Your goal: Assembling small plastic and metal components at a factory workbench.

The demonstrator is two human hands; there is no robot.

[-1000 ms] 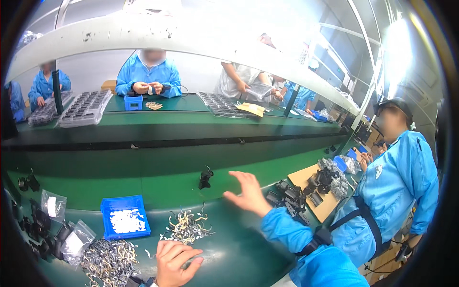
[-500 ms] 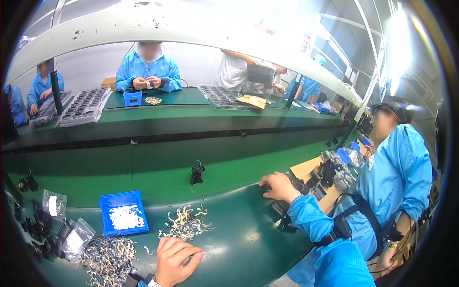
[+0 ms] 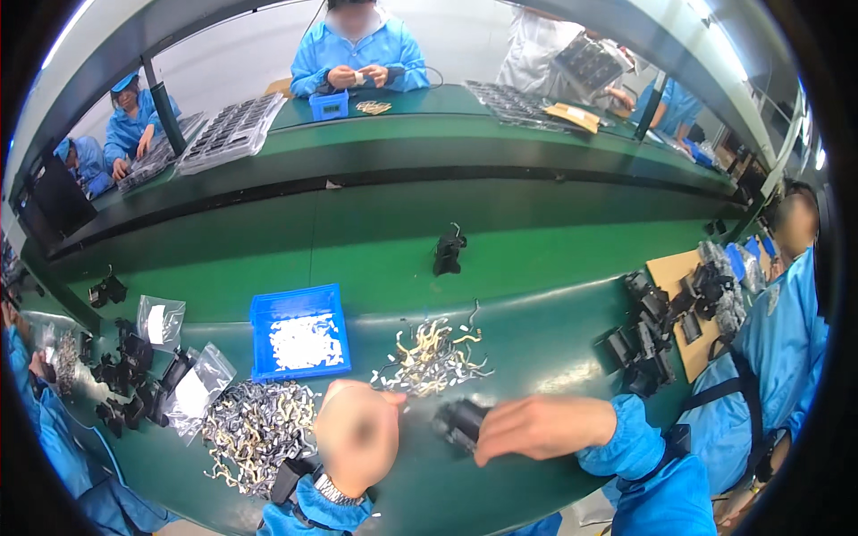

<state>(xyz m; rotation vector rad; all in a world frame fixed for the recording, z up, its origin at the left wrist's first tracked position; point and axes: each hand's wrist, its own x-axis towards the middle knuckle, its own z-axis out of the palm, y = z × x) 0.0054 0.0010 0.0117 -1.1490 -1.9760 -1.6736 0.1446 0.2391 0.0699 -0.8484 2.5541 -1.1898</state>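
My right hand (image 3: 536, 426) is closed on a black plastic part (image 3: 458, 422), held low over the green bench in front of me. My left hand (image 3: 357, 435) is curled just left of it, with a fingertip at the edge of a loose pile of small pale metal clips (image 3: 433, 357). That hand is blurred, so I cannot see whether anything is in it. Both sleeves are blue, and there is a watch on my left wrist.
A blue bin of white pieces (image 3: 300, 331) stands left of the clips, with a heap of grey clips (image 3: 257, 431) and clear bags (image 3: 192, 382) beyond it. More black parts (image 3: 640, 350) lie at the right by a seated person in blue (image 3: 773, 348). One black part (image 3: 448, 252) rests on the green belt.
My right hand reached out to the black parts at the right, then came back to the middle with one in its grip. My left hand stayed by the clips.
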